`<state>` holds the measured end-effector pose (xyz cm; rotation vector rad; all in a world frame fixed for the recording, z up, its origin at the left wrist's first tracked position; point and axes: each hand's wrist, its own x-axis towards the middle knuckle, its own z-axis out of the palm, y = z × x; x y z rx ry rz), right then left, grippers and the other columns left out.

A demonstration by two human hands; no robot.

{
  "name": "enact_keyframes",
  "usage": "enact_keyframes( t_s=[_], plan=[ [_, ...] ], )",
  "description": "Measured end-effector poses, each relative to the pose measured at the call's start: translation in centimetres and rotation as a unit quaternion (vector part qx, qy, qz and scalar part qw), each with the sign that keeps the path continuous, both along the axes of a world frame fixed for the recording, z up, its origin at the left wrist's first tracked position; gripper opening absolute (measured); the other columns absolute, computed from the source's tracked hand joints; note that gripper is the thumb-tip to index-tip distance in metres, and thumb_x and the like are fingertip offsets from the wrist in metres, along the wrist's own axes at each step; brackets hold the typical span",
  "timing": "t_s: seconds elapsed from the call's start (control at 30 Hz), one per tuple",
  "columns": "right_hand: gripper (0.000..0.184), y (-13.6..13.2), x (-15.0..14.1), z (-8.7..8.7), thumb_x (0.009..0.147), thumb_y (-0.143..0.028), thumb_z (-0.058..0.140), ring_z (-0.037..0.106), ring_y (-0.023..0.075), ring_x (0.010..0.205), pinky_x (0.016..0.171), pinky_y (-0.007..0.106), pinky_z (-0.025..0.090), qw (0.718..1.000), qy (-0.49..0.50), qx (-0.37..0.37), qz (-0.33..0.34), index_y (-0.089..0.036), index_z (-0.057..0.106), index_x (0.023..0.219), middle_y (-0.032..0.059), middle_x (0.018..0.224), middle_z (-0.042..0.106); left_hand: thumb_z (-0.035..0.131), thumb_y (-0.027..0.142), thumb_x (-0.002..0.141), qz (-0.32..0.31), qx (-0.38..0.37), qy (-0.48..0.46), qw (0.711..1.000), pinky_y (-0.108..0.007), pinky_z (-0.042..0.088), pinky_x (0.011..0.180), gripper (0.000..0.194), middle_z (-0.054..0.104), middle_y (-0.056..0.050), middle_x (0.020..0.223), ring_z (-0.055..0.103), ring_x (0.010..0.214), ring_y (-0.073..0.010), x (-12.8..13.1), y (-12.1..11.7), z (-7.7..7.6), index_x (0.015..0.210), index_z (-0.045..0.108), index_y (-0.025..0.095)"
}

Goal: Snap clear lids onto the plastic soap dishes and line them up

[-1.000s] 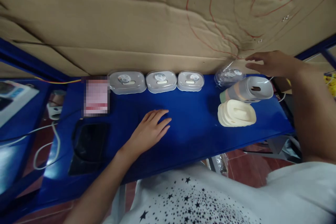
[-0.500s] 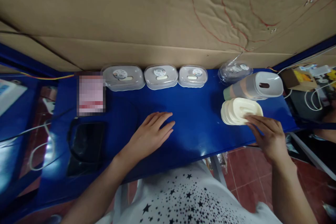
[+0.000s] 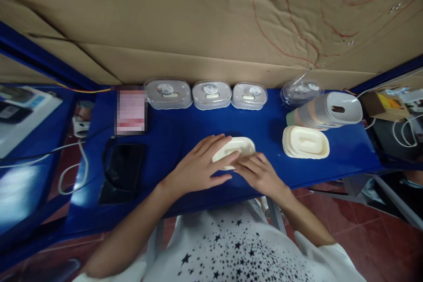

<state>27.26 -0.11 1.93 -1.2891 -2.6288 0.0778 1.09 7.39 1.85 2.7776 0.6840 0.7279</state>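
A cream oval plastic tray [image 3: 238, 146] lies on the blue table [image 3: 172, 136] just in front of me. My left hand [image 3: 201, 167] rests over its left part with fingers spread on it. My right hand [image 3: 257, 172] holds its near right edge. To the right sits a stack of the same cream trays [image 3: 306, 142]. Behind that stack lies a tilted stack of coloured cups with a white lid [image 3: 325, 112].
Three grey lidded boxes [image 3: 211, 94] line the back edge under a cardboard wall, with a clear plastic bag [image 3: 299, 91] to their right. A black phone [image 3: 123, 172] and a blurred pink card [image 3: 130, 110] lie at the left. Cables hang off both sides.
My right hand left the cream stack and brought one tray to the table's middle. My left hand moved onto that tray. The camera shifted slightly.
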Motion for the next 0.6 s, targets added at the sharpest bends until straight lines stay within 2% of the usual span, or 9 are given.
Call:
enact_keyframes(
  t_s=[0.1,0.17,0.23,0.27,0.33,0.4,0.43,0.5,0.6],
  plan=[
    [0.032,1.3,-1.7,-1.2,0.113,-0.026,0.050,0.071,0.0160,0.119,0.105,0.036,0.059,0.999,-0.006,-0.033,0.025,-0.031,0.075,0.132,-0.0015,0.132,0.078,0.073,0.033,0.099,0.013,-0.029,0.053,0.998,-0.054,0.051,0.119,0.037,0.063,-0.016,0.149,0.058,0.142,-0.0346,-0.1,0.6,-1.2,0.134,0.067,0.021],
    [0.038,1.4,0.2,0.0,0.112,-0.022,0.048,0.070,0.0173,0.125,0.110,0.040,0.057,1.000,0.010,-0.020,0.011,-0.031,0.070,0.141,0.0005,0.136,0.076,0.072,0.034,0.100,0.021,-0.043,0.068,0.997,-0.053,0.052,0.117,0.034,0.066,-0.015,0.143,0.062,0.136,-0.0334,-0.2,0.9,-1.7,0.131,0.069,0.020],
    [0.049,1.4,4.3,2.4,0.108,-0.015,0.046,0.068,0.0207,0.131,0.110,0.045,0.058,0.997,0.040,0.050,-0.049,-0.033,0.062,0.151,0.0029,0.140,0.074,0.072,0.034,0.101,0.025,-0.049,0.076,0.996,-0.053,0.052,0.117,0.035,0.066,-0.015,0.144,0.063,0.135,-0.0332,-0.3,0.9,-1.7,0.133,0.069,0.020],
    [0.054,1.4,6.8,3.7,0.105,-0.013,0.046,0.068,0.0236,0.132,0.109,0.049,0.058,0.987,0.055,0.112,-0.106,-0.033,0.059,0.154,0.0053,0.139,0.074,0.071,0.033,0.101,0.027,-0.048,0.077,0.995,-0.053,0.052,0.117,0.036,0.066,-0.015,0.144,0.063,0.135,-0.0335,-0.3,0.9,-1.7,0.134,0.068,0.020],
    [0.052,1.6,12.1,5.9,0.104,-0.018,0.049,0.070,0.0303,0.130,0.109,0.056,0.057,0.931,0.070,0.269,-0.237,-0.032,0.061,0.152,0.0104,0.133,0.076,0.070,0.032,0.101,0.031,-0.046,0.078,0.995,-0.054,0.052,0.117,0.035,0.066,-0.015,0.144,0.063,0.135,-0.0334,-0.3,0.9,-1.5,0.135,0.068,0.021],
    [0.048,2.1,16.6,7.2,0.106,-0.031,0.050,0.068,0.0348,0.135,0.111,0.059,0.054,0.894,0.035,0.328,-0.305,-0.029,0.061,0.153,0.0154,0.139,0.073,0.069,0.032,0.102,0.034,-0.046,0.075,0.996,-0.054,0.052,0.116,0.035,0.067,-0.015,0.143,0.063,0.134,-0.0332,-0.3,0.9,-1.4,0.135,0.068,0.021],
    [0.050,2.3,18.3,7.5,0.107,-0.038,0.052,0.065,0.0363,0.138,0.112,0.060,0.053,0.894,0.006,0.319,-0.315,-0.029,0.059,0.155,0.0168,0.143,0.070,0.069,0.032,0.102,0.035,-0.047,0.074,0.996,-0.054,0.052,0.116,0.036,0.067,-0.015,0.142,0.064,0.134,-0.0331,-0.3,0.9,-1.4,0.136,0.067,0.021],
    [0.052,2.7,20.5,7.4,0.107,-0.044,0.052,0.062,0.0360,0.143,0.116,0.062,0.049,0.915,-0.046,0.250,-0.314,-0.031,0.056,0.158,0.0155,0.150,0.066,0.070,0.032,0.102,0.035,-0.051,0.069,0.996,-0.053,0.053,0.115,0.036,0.067,-0.015,0.142,0.063,0.134,-0.0329,-0.4,1.1,-1.5,0.136,0.067,0.020],
    [0.041,3.0,21.5,6.7,0.109,-0.040,0.048,0.071,0.0318,0.130,0.114,0.059,0.050,0.927,-0.040,0.201,-0.314,-0.036,0.066,0.146,0.0099,0.137,0.075,0.071,0.033,0.102,0.034,-0.053,0.061,0.996,-0.052,0.053,0.115,0.038,0.067,-0.014,0.142,0.063,0.135,-0.0328,-0.4,1.2,-1.8,0.137,0.066,0.019]
  ],
)
